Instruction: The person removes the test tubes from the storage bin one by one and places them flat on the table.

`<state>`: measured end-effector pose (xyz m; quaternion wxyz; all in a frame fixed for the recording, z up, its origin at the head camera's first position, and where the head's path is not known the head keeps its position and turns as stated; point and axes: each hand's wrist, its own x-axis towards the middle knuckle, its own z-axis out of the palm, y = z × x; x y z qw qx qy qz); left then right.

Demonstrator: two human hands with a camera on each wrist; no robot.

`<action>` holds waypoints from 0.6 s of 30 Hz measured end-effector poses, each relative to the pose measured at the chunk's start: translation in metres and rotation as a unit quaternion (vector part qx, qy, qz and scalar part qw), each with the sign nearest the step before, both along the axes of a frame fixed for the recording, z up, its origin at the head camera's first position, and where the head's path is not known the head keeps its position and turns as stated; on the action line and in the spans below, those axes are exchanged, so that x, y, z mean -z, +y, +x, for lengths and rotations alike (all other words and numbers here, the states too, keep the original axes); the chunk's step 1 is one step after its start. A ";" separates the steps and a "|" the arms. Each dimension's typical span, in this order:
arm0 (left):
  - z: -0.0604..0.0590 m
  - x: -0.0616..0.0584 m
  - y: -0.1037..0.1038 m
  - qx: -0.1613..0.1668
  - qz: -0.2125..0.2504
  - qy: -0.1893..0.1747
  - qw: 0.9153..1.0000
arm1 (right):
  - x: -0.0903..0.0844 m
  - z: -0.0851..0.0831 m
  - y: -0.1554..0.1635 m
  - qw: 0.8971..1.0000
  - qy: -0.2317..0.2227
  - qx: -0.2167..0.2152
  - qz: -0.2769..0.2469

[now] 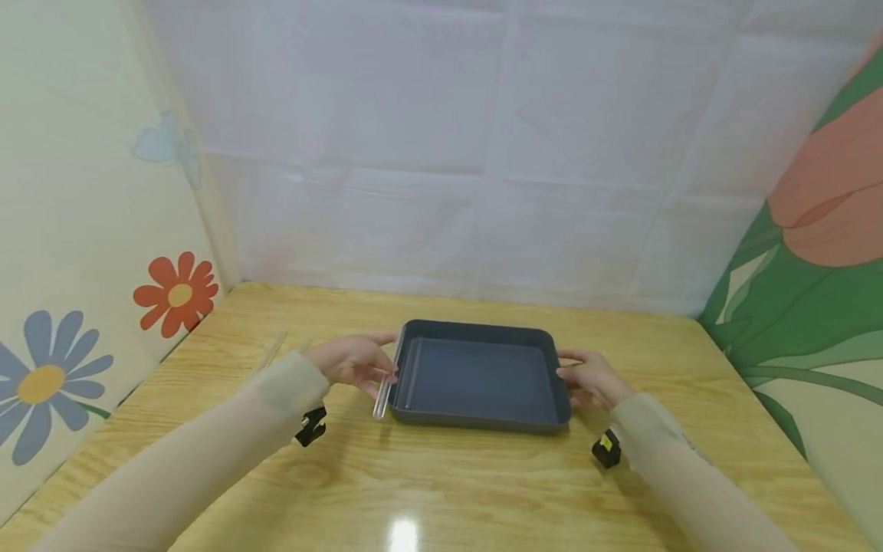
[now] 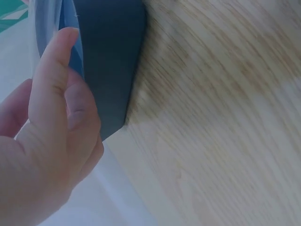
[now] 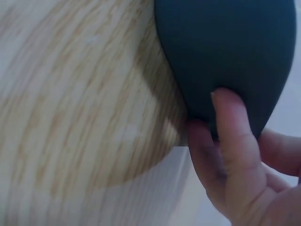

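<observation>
A dark blue-grey rectangular baking tray [image 1: 483, 376] sits on the wooden table. At its left side, my left hand [image 1: 359, 362] pinches a clear strip [image 1: 381, 400] between thumb and fingers, right along the tray's rim. In the left wrist view the thumb [image 2: 61, 52] lies by the rim, and the see-through strip partly covers the tray wall [image 2: 110, 56]. My right hand [image 1: 588, 377] grips the tray's right side. In the right wrist view one fingertip [image 3: 225, 101] presses the outer wall [image 3: 225, 47], with another at its bottom edge; the remaining fingers are partly hidden.
More clear strips [image 1: 270, 351] lie on the table [image 1: 441, 491] left of the tray, partly behind the left forearm. A white cloth [image 1: 441, 153] hangs behind the table. Flower-printed panels stand at the left [image 1: 83, 192] and right [image 1: 828, 291].
</observation>
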<state>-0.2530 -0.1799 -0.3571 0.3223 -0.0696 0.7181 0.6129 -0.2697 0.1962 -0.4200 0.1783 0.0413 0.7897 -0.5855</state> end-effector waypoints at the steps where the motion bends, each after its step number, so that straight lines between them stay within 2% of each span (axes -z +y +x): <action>1: 0.000 0.000 -0.001 0.001 0.000 0.001 1.000 | 0.000 0.000 0.000 1.000 0.000 0.000 0.000; 11: 0.003 -0.001 -0.017 0.012 -0.001 0.010 1.000 | -0.001 0.000 0.000 1.000 -0.009 0.000 -0.019; 18: 0.003 -0.002 -0.029 0.013 -0.005 0.012 1.000 | 0.000 0.000 -0.001 1.000 -0.005 -0.004 -0.007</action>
